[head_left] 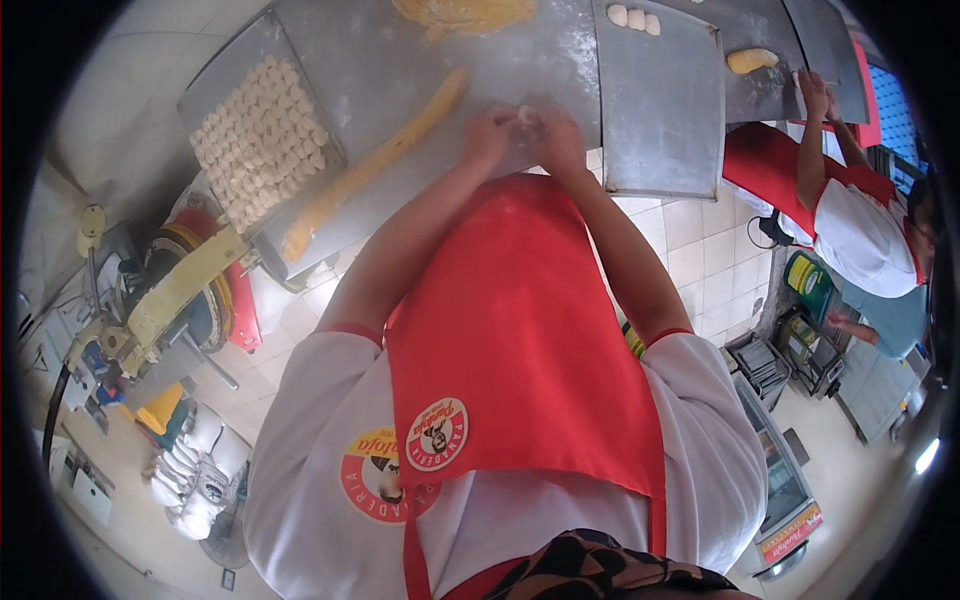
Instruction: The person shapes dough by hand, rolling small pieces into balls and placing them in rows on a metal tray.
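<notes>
My left hand (488,136) and my right hand (558,137) meet over the metal worktable (530,65), near its front edge. Their fingers are curled in around a small pale piece of dough (525,114), mostly hidden by them. Just left of my left hand, a long roll of yellow dough (375,164) lies slanting across the table. Beyond it on the left, a metal tray holds many small pale dough pieces (262,143) in close rows. Flattened yellow dough (466,12) lies at the far edge of the view.
Right of my hands is a metal tray (662,115) with three dough balls (634,18) at its far end. A co-worker in a red apron (760,165) works farther right, near a yellow dough piece (752,61). Yellowish machinery (180,285) stands at the left.
</notes>
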A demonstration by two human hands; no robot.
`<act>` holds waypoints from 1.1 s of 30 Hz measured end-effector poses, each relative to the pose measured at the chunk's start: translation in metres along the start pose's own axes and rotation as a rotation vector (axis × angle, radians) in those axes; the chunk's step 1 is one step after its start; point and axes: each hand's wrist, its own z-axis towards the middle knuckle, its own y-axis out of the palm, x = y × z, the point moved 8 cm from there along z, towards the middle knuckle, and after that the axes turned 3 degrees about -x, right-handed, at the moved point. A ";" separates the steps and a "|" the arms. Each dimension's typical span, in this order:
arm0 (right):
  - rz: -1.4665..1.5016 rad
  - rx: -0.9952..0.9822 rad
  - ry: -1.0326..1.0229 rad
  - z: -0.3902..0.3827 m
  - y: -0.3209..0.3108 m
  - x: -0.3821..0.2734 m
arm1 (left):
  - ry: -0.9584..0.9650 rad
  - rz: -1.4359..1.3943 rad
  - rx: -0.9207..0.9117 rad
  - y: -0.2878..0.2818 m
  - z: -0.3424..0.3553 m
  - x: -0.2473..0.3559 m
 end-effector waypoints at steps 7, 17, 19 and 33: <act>-0.128 0.035 0.071 0.004 0.004 -0.001 | 0.165 0.124 0.020 -0.012 -0.010 0.019; 0.169 -0.017 0.197 0.014 -0.035 0.023 | -0.217 -0.422 -0.303 0.024 0.013 0.033; 0.278 0.008 0.267 0.021 -0.048 0.047 | -0.196 -0.427 -0.256 0.030 0.018 0.044; -0.436 0.618 0.407 0.161 -0.217 0.251 | -0.443 -0.211 -0.257 0.033 0.033 0.028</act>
